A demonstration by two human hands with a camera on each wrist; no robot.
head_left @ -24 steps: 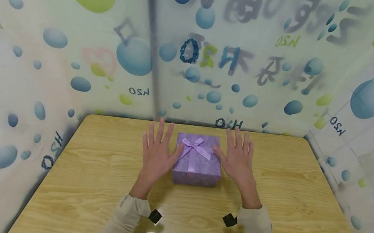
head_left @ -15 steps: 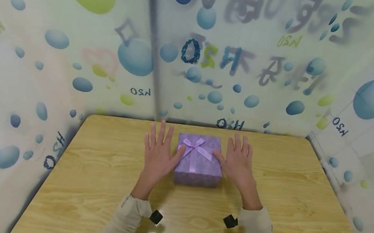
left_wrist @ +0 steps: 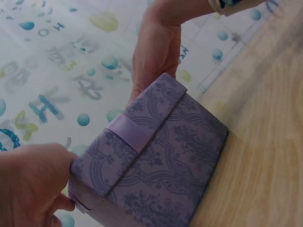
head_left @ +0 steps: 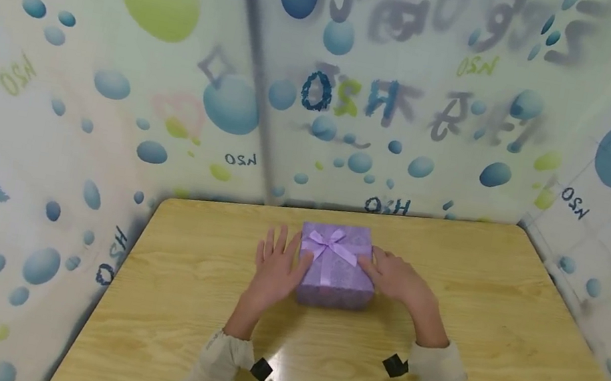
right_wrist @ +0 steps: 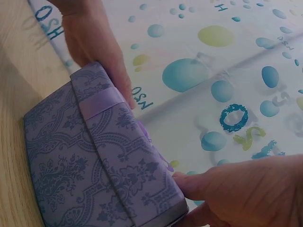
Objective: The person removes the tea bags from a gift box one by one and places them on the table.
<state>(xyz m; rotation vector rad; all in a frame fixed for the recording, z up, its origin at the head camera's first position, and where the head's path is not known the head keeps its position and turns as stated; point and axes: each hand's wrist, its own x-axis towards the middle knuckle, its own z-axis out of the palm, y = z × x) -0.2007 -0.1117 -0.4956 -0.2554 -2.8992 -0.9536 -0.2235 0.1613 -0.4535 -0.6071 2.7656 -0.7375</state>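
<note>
A purple patterned gift box point(head_left: 332, 276), with a lilac ribbon bow point(head_left: 333, 244) on its lid, rests on the wooden table. At its left side is my left hand point(head_left: 275, 273), fingers mostly straight and spread, thumb at the lid's edge. My right hand point(head_left: 396, 278) holds the box's right side, thumb at the lid edge and fingers bent along the side. In the right wrist view the right thumb point(right_wrist: 189, 185) meets the lid's rim, and the lower fingers are partly cut off. The left wrist view shows the left hand point(left_wrist: 33, 179) beside the box's ribboned side.
Behind the wooden table point(head_left: 189, 306) stands a pale wall point(head_left: 432, 191) printed with blue and green drops and lettering. Other walls rise close to the table's left and right sides. A small black block point(head_left: 261, 370) sits at the left cuff and another point(head_left: 395, 366) at the right.
Both hands have come down from raised, spread poses toward the box's sides. The right fingers have bent in against it. The head view has shifted slightly; the box stays on the table.
</note>
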